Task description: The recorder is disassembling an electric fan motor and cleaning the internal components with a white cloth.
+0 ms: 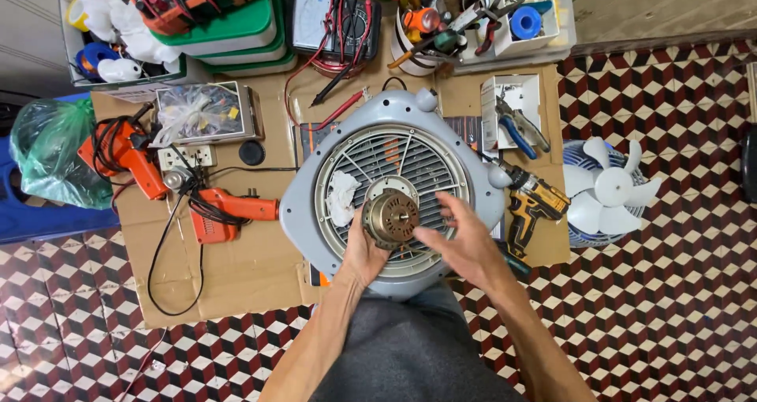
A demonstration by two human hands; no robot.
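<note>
A pale grey box fan housing (307, 205) lies flat on a cardboard sheet, its round grille (426, 161) facing up. At the grille's centre sits a brass-coloured fan motor (392, 215). My left hand (361, 254) grips the motor from its lower left side. My right hand (461, 240) hovers just right of the motor with fingers spread, holding nothing. A crumpled white rag (341, 198) rests on the grille left of the motor.
A yellow-black cordless drill (533, 205) lies right of the housing, a white fan blade (611, 189) beyond it on a blue grille. Orange corded tools (236, 210) lie to the left. Pliers (516, 126), a multimeter (331, 19), tool cups and boxes line the back.
</note>
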